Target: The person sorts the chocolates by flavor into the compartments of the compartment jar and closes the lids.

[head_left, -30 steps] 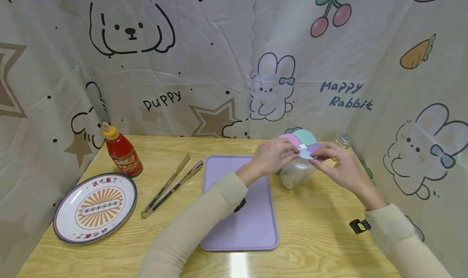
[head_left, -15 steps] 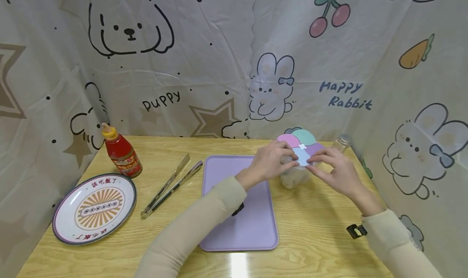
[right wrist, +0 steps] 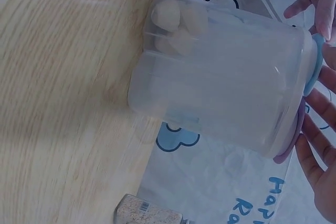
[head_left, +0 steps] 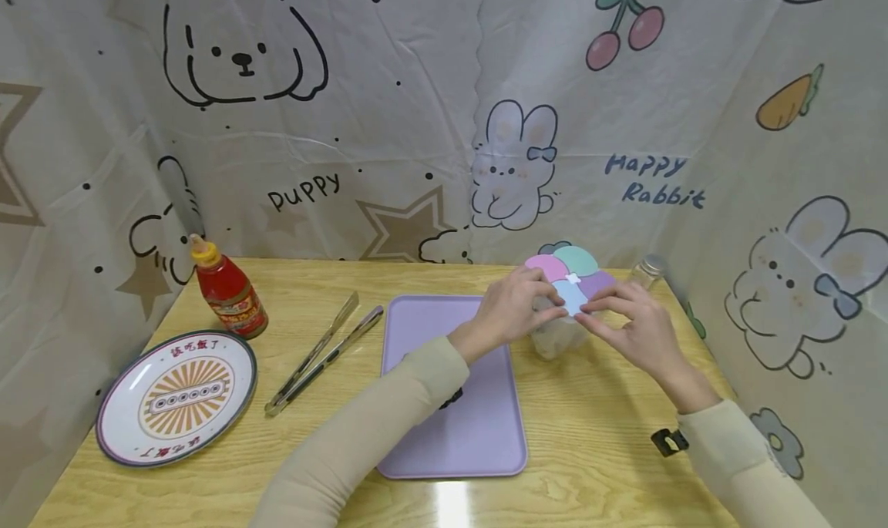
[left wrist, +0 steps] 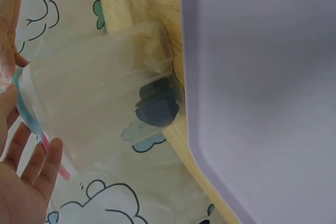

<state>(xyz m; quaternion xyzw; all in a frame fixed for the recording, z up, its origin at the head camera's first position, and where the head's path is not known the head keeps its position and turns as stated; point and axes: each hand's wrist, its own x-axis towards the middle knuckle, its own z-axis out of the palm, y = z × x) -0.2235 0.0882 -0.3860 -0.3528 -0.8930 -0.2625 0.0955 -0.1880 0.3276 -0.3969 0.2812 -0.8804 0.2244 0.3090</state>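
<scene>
A clear, compartmented plastic storage jar (head_left: pixel 553 338) stands right of the purple tray, its lid made of pink, green, purple and blue petal flaps. Both hands are at the front blue flap (head_left: pixel 570 298), which lies level with the others. My left hand (head_left: pixel 515 304) pinches its left edge with thumb and index finger, and my right hand (head_left: pixel 633 321) pinches its right edge the same way. The other fingers spread beside the lid in the wrist views. Pale rounded lumps (right wrist: pixel 181 27) fill the bottom of one compartment, dark pieces (left wrist: pixel 157 106) another.
A purple tray (head_left: pixel 479 435) lies under the left forearm. Left of it are metal tongs (head_left: pixel 326 358), a patterned plate (head_left: pixel 187 397) and a red sauce bottle (head_left: pixel 232 297). A small bottle (head_left: pixel 648 270) of grainy contents stands behind the right hand. Printed cloth surrounds the table.
Both hands have come slightly nearer and lower, bringing the blue flap down from a raised tilt to lie level. In the last half second, little else has moved.
</scene>
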